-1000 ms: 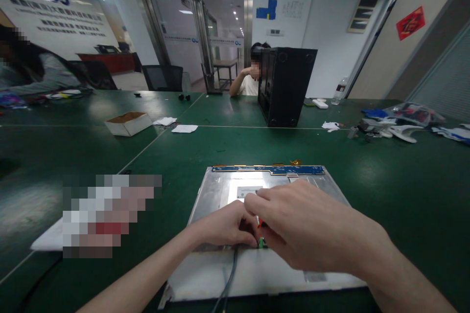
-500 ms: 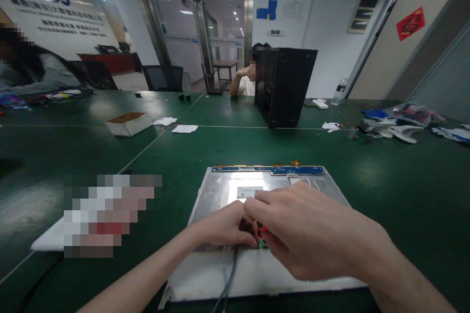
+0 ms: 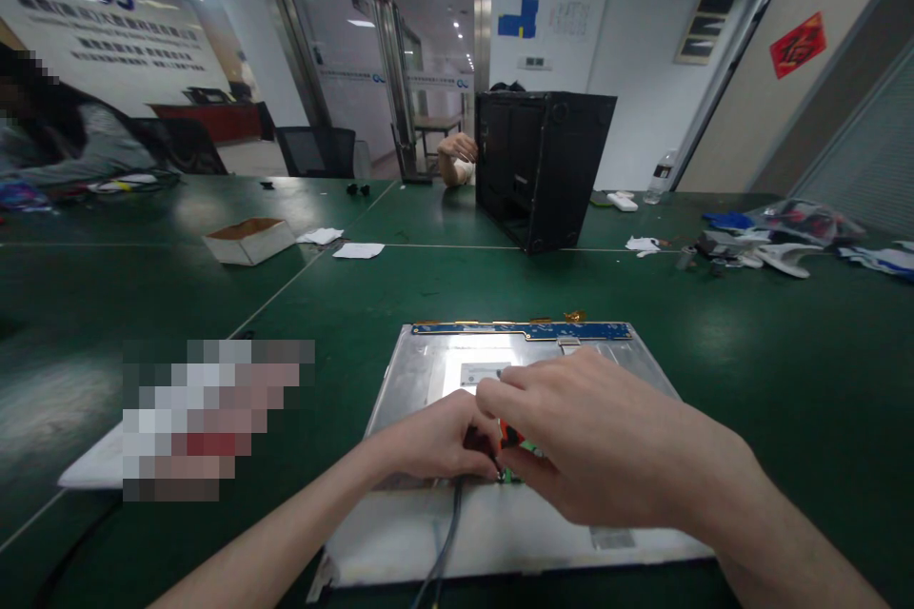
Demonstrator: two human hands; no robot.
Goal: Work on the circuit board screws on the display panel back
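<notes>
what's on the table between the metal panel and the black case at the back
Bare green table between the metal panel and the black case, head view.

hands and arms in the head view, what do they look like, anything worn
Both the left hand and the right hand are bare: no gloves, rings or watch in view. Both forearms are uncovered as far as the frame shows, with no sleeves visible.

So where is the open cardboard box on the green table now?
In the head view the cardboard box sits far left on the green table, beside two white paper scraps, well beyond the left hand.
</notes>
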